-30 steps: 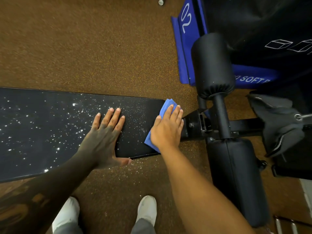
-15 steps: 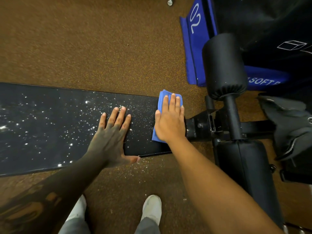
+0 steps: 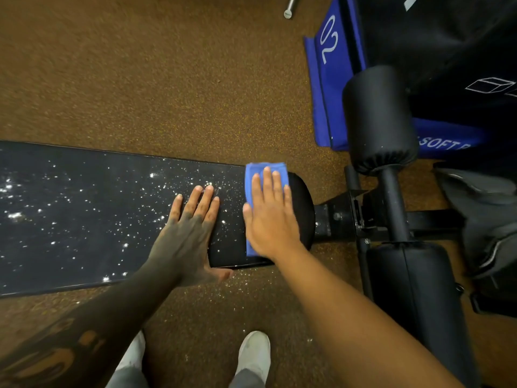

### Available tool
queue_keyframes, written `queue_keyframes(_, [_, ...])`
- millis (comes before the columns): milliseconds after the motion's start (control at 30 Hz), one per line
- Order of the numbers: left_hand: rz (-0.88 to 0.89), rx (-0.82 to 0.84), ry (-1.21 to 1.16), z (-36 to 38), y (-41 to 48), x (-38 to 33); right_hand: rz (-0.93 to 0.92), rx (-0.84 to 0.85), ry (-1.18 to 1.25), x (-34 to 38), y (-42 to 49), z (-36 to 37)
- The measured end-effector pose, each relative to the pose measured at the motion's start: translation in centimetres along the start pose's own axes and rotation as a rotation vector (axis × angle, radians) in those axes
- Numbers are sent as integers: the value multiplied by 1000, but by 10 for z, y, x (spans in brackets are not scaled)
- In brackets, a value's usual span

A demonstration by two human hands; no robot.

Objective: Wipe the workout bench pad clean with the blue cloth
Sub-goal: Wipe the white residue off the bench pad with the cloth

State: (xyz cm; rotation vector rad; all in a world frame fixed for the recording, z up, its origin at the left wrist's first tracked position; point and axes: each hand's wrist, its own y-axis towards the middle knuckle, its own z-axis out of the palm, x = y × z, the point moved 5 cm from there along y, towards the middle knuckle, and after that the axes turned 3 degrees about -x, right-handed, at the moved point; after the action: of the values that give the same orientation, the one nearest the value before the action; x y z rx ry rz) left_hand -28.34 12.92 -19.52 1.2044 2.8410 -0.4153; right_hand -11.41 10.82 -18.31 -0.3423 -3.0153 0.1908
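Observation:
The black bench pad runs from the left edge to the middle, speckled with white crumbs and dust. My right hand lies flat on the folded blue cloth, pressing it onto the pad's right end; most of the cloth is hidden under the palm. My left hand rests flat on the pad just left of the cloth, fingers spread, thumb hanging over the near edge. The strip of pad to the right of the cloth looks free of specks.
Two black foam rollers on a metal post stand right of the pad, joined by the bench frame. A blue and black soft box sits behind. White crumbs lie on the brown floor near my shoes.
My right hand has slid the cloth across the pad's right end toward the far edge and turned it straight. The left hand stays pressed in place.

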Motion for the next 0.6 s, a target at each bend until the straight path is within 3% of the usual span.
queue_keyframes(100, [-20, 7, -12, -1, -2, 0, -107, 21, 6, -8, -4, 2])
queue_keyframes(267, [-64, 24, -6, 0, -6, 6, 261, -34, 63, -3, 24, -1])
queue_keyframes(433, [-30, 33, -6, -1, -7, 8, -71, 5, 36, 2, 16, -1])
queue_keyframes(600, [-30, 41, 31, -2, -9, 13, 251, -33, 99, 9, 27, -4])
